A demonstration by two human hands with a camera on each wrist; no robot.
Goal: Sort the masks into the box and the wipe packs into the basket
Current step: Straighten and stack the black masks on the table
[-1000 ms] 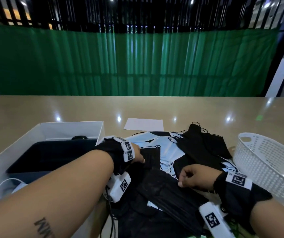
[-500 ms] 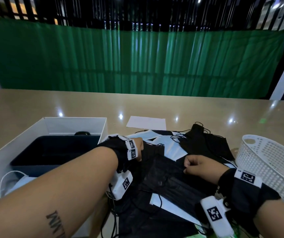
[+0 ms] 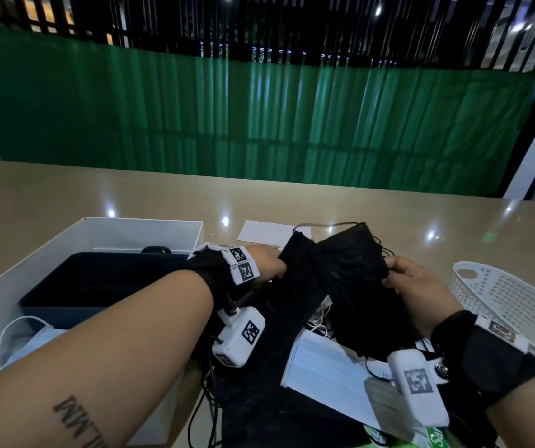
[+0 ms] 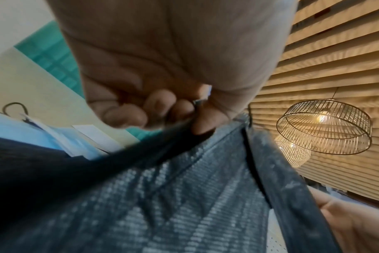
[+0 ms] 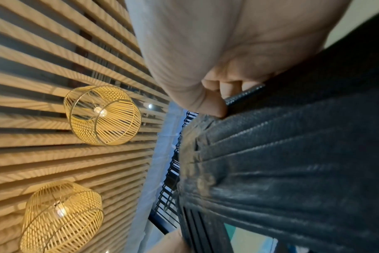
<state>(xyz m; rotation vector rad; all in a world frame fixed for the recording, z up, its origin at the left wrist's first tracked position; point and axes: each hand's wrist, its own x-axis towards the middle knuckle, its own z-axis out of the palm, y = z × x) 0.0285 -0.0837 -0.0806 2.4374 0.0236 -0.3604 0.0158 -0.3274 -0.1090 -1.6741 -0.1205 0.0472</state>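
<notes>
The left hand and the right hand both pinch a bundle of black masks, one hand at each end, and hold it above the counter. Below the hands lie a white mask and more black ones. The box stands to the left of the left hand, and the basket just right of the right hand.

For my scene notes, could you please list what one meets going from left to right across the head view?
White box → left hand → black masks held up → right hand → white basket.
</notes>
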